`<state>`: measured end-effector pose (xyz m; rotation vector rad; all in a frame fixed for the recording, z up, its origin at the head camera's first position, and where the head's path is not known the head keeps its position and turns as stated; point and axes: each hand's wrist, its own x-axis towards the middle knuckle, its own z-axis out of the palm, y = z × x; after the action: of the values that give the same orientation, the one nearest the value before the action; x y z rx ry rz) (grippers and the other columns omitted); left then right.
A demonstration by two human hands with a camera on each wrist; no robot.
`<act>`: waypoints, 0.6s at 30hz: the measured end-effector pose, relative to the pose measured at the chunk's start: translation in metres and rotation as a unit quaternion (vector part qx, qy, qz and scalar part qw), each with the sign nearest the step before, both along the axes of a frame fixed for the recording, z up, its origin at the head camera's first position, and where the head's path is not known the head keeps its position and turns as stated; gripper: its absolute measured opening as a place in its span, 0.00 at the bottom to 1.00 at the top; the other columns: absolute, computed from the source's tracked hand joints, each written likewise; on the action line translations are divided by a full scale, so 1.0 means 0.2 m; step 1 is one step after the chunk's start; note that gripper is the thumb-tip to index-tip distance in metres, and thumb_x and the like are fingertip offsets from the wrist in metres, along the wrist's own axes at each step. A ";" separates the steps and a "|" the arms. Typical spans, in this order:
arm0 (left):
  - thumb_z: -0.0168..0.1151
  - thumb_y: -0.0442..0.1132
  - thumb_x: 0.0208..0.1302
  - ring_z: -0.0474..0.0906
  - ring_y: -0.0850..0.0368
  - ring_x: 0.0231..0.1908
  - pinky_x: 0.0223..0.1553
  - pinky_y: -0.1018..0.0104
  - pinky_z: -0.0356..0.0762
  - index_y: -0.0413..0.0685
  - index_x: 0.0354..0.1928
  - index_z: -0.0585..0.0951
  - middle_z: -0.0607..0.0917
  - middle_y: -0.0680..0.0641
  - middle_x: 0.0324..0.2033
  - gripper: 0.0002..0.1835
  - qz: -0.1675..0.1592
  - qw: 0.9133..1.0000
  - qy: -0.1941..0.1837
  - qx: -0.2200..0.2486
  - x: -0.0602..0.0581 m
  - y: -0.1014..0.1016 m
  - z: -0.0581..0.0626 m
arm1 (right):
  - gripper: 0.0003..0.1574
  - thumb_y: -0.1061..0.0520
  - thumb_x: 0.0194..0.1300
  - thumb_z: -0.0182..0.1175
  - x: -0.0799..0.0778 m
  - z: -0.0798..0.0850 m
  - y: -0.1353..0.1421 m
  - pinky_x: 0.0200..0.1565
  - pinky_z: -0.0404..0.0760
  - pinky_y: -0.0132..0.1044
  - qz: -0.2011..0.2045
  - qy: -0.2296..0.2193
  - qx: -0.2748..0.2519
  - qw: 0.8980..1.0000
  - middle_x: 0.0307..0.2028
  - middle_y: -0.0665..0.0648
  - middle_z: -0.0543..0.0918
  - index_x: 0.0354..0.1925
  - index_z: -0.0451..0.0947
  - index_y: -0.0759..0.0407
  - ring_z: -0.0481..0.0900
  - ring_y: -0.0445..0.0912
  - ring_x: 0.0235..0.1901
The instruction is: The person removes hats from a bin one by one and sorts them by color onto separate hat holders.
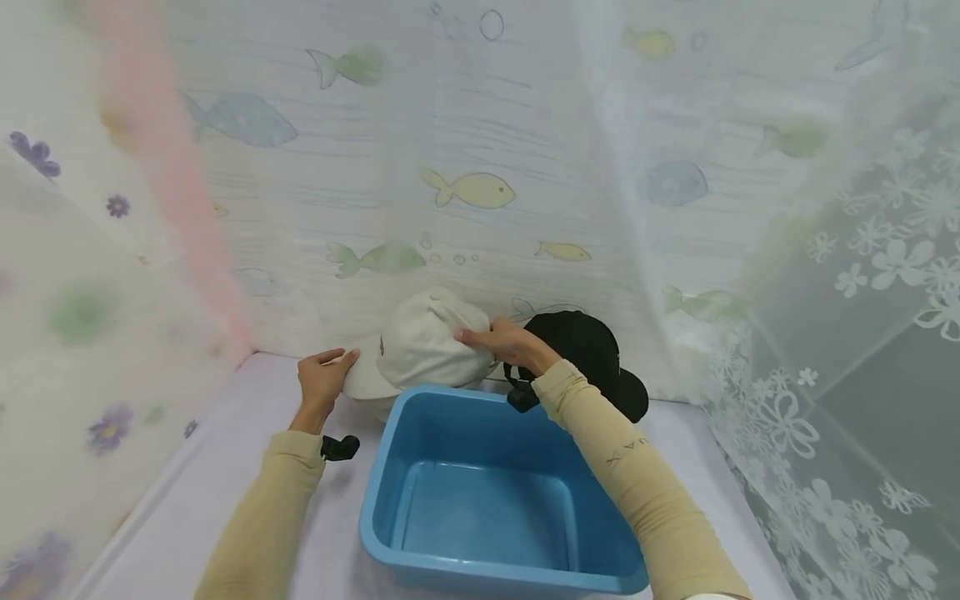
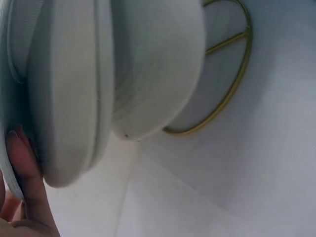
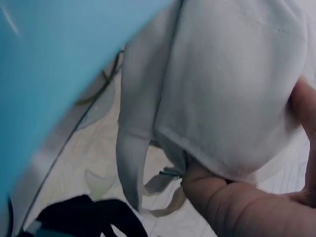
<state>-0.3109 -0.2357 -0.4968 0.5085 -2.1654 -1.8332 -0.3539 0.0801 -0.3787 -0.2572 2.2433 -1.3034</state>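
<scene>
A white baseball cap [image 1: 431, 342] sits behind the blue tub, its brim toward the left. My left hand [image 1: 321, 383] pinches the brim's edge between thumb and fingers. At the cap's other side, my right hand [image 1: 513, 343] grips the back, with the thumb outside and fingers tucked under the rear edge in the right wrist view. The cap's back strap [image 3: 131, 168] hangs beside those fingers. More white brims [image 2: 158, 64] are layered beside the held one in the left wrist view. A gold wire ring [image 2: 242, 74] shows by them, partly hidden.
A blue plastic tub [image 1: 375, 483] stands in front of the caps, under my right forearm. To the right is a black cap [image 1: 585, 350], partly behind my right wrist. A fish-printed curtain [image 1: 480, 217] hangs directly behind; a white cloth [image 1: 225, 433] covers the surface.
</scene>
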 end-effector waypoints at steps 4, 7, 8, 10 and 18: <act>0.68 0.48 0.68 0.80 0.66 0.31 0.29 0.79 0.77 0.29 0.64 0.76 0.81 0.26 0.54 0.32 -0.016 1.000 -0.008 0.009 0.01 0.00 -0.02 | 0.27 0.42 0.71 0.63 -0.01 0.01 0.01 0.38 0.66 0.40 0.013 0.009 0.034 0.999 0.30 0.55 0.62 0.38 0.63 0.61 0.63 0.45 0.29; 0.68 0.50 0.68 0.78 0.71 0.31 0.31 0.80 0.78 0.29 0.70 0.70 0.78 0.28 0.60 0.38 -0.061 0.997 -0.031 0.033 0.03 -0.02 -0.03 | 0.30 0.41 0.71 0.63 -0.01 0.02 0.01 0.42 0.66 0.42 0.023 0.013 0.050 0.998 0.35 0.55 0.60 0.43 0.61 0.62 0.62 0.46 0.33; 0.68 0.49 0.68 0.78 0.72 0.32 0.33 0.79 0.79 0.30 0.71 0.68 0.76 0.29 0.61 0.39 -0.081 0.995 -0.036 0.041 0.03 -0.03 -0.03 | 0.31 0.41 0.70 0.64 -0.01 0.02 0.02 0.42 0.65 0.43 0.026 0.013 0.053 0.998 0.35 0.56 0.59 0.44 0.61 0.63 0.61 0.47 0.34; 0.68 0.48 0.68 0.79 0.71 0.35 0.36 0.78 0.81 0.31 0.74 0.63 0.74 0.28 0.64 0.42 -0.127 0.990 -0.039 0.051 0.04 -0.05 -0.03 | 0.34 0.40 0.70 0.64 -0.02 0.02 0.02 0.46 0.68 0.44 0.032 0.012 0.057 0.998 0.39 0.56 0.61 0.50 0.62 0.66 0.64 0.48 0.39; 0.72 0.46 0.65 0.82 0.56 0.46 0.37 0.73 0.83 0.34 0.76 0.60 0.73 0.28 0.66 0.45 -0.188 0.982 -0.022 -0.023 0.04 -0.08 -0.01 | 0.40 0.47 0.72 0.63 -0.05 -0.01 0.05 0.61 0.78 0.46 0.060 -0.026 0.028 0.997 0.61 0.66 0.70 0.68 0.62 0.71 0.75 0.55 0.57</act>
<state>-0.3036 -0.2526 -0.4991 0.1330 -2.4612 -1.9619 -0.3642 0.0893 -0.3798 -0.3273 2.1821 -1.1704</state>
